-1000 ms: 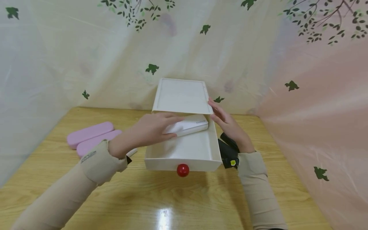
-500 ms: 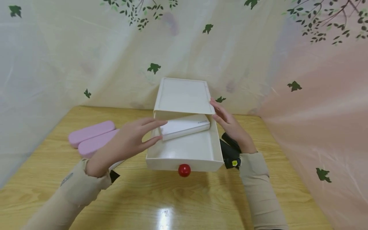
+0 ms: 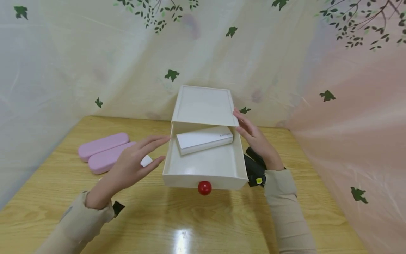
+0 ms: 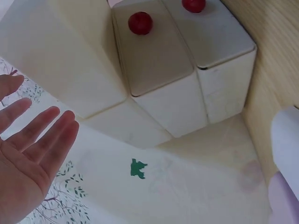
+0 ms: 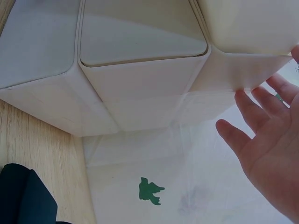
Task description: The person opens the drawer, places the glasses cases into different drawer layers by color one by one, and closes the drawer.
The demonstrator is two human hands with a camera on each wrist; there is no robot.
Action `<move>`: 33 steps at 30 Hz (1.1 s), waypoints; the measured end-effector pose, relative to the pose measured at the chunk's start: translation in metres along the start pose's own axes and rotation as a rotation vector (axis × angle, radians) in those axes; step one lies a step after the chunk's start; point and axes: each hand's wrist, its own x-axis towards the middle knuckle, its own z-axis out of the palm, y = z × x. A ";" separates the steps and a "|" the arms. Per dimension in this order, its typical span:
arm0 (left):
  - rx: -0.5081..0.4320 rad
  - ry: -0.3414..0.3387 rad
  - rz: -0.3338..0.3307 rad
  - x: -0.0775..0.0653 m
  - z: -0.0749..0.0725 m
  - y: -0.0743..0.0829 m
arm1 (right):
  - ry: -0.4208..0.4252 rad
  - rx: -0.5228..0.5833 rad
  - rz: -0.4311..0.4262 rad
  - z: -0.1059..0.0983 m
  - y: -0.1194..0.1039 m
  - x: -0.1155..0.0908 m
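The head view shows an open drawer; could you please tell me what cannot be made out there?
In the head view:
Box: lettering too small.
Lower knobs: hidden by the drawer.
White thing: partly behind the left hand.
Black thing: partly behind the right sleeve.

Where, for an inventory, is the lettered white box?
Near the head view's centre, the white box lies aslant inside the open drawer, left of the right hand.
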 end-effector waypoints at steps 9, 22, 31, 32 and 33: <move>0.065 0.004 -0.022 -0.019 -0.001 -0.015 | 0.005 -0.013 0.023 0.002 0.000 0.003; 0.349 -0.186 -0.170 -0.057 -0.006 -0.057 | -0.006 -0.006 0.002 0.003 -0.001 0.006; 0.351 -0.521 -0.423 -0.068 -0.003 -0.074 | -0.007 -0.003 0.021 0.001 -0.001 0.001; 0.345 -0.553 -0.448 -0.069 -0.002 -0.075 | -0.007 0.001 0.029 0.001 -0.001 0.000; 0.341 -0.577 -0.470 -0.070 -0.001 -0.077 | -0.008 0.000 0.034 0.001 -0.001 0.000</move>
